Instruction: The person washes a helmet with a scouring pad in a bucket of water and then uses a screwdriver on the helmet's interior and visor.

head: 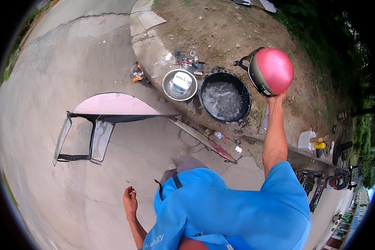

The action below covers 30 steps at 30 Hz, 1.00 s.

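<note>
My right hand [277,98] holds a pink and grey helmet [275,72] by its lower edge, out at arm's length over the dirt. A black chin strap with a buckle hangs from the helmet's left side. My left hand [130,201] hangs low over the concrete, fingers loosely bent, with nothing seen in it. Left of the helmet stands a black tub [223,97] of foamy water. Beside the tub is a metal basin [165,87] with a white and green package [182,82] in it.
A pink fabric canopy [115,104] with clear, black-edged panels [102,140] rests on the concrete ahead. Litter and a plastic bottle [219,135] lie along the kerb [154,59]. At right are a white box [306,139], a yellow container [319,145] and a parked vehicle [339,179].
</note>
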Tool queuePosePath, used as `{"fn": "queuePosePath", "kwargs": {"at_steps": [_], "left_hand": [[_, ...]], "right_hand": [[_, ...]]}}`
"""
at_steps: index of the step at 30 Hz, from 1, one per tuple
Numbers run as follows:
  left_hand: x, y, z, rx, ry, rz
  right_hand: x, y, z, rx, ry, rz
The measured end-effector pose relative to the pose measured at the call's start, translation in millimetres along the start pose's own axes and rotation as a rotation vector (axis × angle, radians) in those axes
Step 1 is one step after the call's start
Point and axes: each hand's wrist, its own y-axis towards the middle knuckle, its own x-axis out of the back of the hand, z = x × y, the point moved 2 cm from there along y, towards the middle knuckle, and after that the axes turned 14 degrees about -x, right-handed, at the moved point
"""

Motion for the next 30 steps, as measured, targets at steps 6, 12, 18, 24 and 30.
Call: {"fn": "queuePosePath", "kwargs": {"at_steps": [6, 12, 18, 24, 30], "left_hand": [[-10, -19, 10, 0.036, -0.115, -0.07], [-5, -21, 18, 0.109, -0.054, -0.103], [2, -29, -11, 0.162, -0.006, -0.172], [-12, -52, 26, 0.25, -0.052, -0.17], [-8, -92, 53, 0.312, -0.077, -0.294]], "right_hand": [[27, 2, -5, 0.053, -0.08, -0.122], [0, 19, -27, -0.118, -0.078, -0.156], [-23, -3, -46, -0.36, -0.135, -0.235], [62, 78, -43, -0.264, -0.204, -0.188], [-30, -16, -97, 0.191, -0.204, -0.458]]}}
